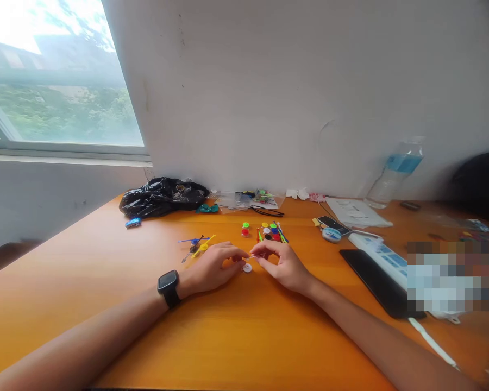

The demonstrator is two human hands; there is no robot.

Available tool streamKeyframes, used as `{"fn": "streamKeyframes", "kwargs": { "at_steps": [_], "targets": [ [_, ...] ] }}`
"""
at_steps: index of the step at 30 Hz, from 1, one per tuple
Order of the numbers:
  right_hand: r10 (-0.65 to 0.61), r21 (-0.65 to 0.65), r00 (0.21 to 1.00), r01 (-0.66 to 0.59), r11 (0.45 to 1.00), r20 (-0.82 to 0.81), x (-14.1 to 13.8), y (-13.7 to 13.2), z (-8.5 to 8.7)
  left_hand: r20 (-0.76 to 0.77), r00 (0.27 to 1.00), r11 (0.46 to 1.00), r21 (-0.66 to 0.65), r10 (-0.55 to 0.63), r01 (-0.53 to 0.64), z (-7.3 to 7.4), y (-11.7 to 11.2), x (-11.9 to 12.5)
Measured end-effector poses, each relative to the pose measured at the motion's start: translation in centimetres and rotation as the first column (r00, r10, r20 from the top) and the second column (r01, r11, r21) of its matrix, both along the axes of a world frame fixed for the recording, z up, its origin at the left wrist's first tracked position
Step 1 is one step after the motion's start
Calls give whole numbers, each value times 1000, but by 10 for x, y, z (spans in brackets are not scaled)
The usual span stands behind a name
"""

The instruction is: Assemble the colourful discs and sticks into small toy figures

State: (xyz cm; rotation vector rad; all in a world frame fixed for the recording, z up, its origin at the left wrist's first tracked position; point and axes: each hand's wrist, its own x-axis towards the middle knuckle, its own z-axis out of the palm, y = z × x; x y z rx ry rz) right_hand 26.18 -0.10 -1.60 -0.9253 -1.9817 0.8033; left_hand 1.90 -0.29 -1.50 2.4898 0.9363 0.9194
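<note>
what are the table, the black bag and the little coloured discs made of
Table: looks like wood or laminate, orange and glossy, with a pale sheen on the left. Black bag: thin plastic film, crinkled with sharp shiny highlights. Discs: probably moulded plastic in bright flat colours, but too small to be sure.

Two bare hands are counted, the left hand [212, 269] and the right hand [283, 264], with one thin clear plastic stick [257, 255] and one small white round disc [247, 267] between them. Three coloured plastic sticks [199, 245] are seen toward the left edge of the orange wooden desk [244, 336], and roughly eight small coloured round caps [264, 231]. By the far edge one crumpled black plastic bag [163, 196] and one clear plastic water bottle [395, 171] are counted; toward the right edge, one white power strip [385, 258] and one flat black rectangular device [378, 282]
</note>
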Motion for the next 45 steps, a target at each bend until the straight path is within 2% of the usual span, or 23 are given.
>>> {"fn": "streamKeyframes", "kwargs": {
  "at_steps": [7,16,21,26,32,37,45],
  "targets": [
    [31,-132,996,-20,991,83,1,1,-5,-37,999,999,27,-27,28,5,-3,1],
    [36,-97,993,-26,995,108,2,0,-4,-89,994,995,68,-68,74,6,-3,3],
    [56,-39,992,-51,998,115,2,1,-5,-174,979,977,166,-102,132,9,-4,4],
    [68,-123,997,-62,990,43,1,2,-12,-217,970,970,191,-109,151,12,-6,5],
    [59,-164,997,-50,985,53,-1,4,-12,-234,966,971,181,-111,156,12,-6,7],
    [73,-153,995,-62,986,66,0,5,-12,-240,961,965,187,-138,185,12,-5,6],
    [64,-87,992,-54,995,111,1,4,-15,-302,949,955,240,-95,172,12,-9,10]
  ]
}}
